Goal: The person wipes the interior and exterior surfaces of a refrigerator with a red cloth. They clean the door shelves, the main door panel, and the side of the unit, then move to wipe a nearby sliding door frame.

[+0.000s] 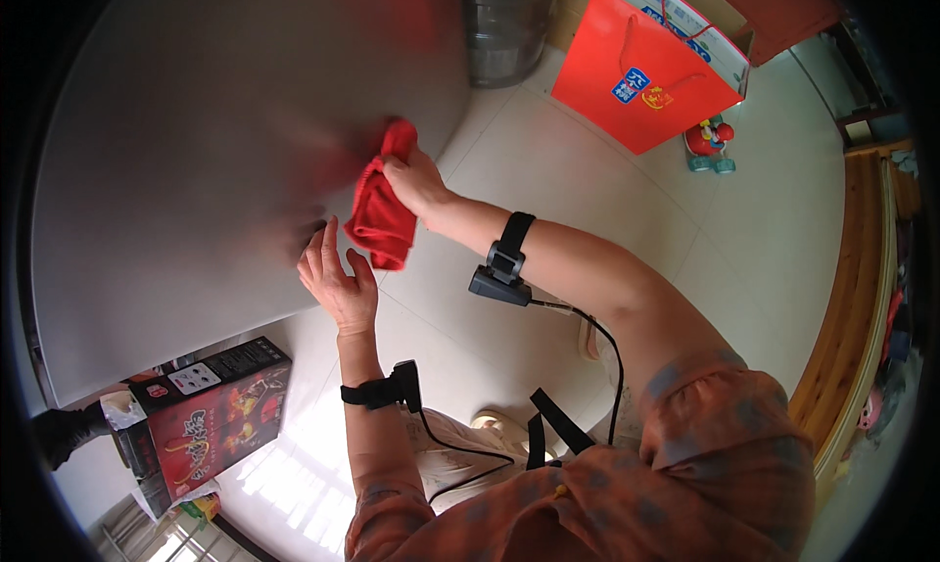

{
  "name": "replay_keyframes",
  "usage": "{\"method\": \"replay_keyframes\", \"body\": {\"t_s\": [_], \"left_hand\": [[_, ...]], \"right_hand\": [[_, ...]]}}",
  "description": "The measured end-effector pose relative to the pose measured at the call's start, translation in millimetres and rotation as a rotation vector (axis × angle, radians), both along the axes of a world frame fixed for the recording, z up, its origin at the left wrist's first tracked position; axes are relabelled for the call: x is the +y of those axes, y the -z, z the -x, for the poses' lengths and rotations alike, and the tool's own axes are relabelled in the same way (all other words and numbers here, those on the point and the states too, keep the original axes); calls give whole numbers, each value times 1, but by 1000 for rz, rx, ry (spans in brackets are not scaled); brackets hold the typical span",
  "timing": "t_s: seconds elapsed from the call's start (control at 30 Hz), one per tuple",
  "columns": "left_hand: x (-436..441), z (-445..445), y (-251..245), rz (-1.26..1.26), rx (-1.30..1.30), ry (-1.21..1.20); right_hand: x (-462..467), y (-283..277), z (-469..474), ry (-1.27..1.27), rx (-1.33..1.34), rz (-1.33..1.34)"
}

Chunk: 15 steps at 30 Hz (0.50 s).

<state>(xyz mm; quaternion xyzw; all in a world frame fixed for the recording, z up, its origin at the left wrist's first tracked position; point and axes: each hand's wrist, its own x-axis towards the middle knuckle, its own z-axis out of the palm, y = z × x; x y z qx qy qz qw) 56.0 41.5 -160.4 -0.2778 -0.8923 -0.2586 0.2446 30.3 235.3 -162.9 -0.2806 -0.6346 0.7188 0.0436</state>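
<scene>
My right hand (pixel 417 184) grips a red cloth (pixel 385 224), whose top is pressed against a smooth grey metallic panel (pixel 183 158), perhaps a refrigerator door. The lower part of the cloth hangs in loose folds beneath my fingers. To the left and lower, my left hand (pixel 338 279) is bare, with its fingers spread and the fingertips at the same panel near its edge. The panel faintly reflects the red of the cloth. Both forearms wear black straps with small cabled devices.
A red paper gift bag (pixel 624 70) stands on the tiled floor (pixel 573 173), beside a large clear plastic water bottle (pixel 510 29). A small toy (pixel 709 140) sits near the bag. At lower left is a printed carton (pixel 220 415). A wooden bench edge (pixel 844 298) runs along the right.
</scene>
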Motion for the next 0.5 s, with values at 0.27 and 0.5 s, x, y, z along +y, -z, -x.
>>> {"method": "replay_keyframes", "body": {"t_s": [0.27,0.5], "left_hand": [[-4,-2,-3,0,-30,20],[-1,-2,-2,46,-9,-19]], "right_hand": [[14,12,18,215,-4,-450],[18,48,7,-209,-209,-110]]}}
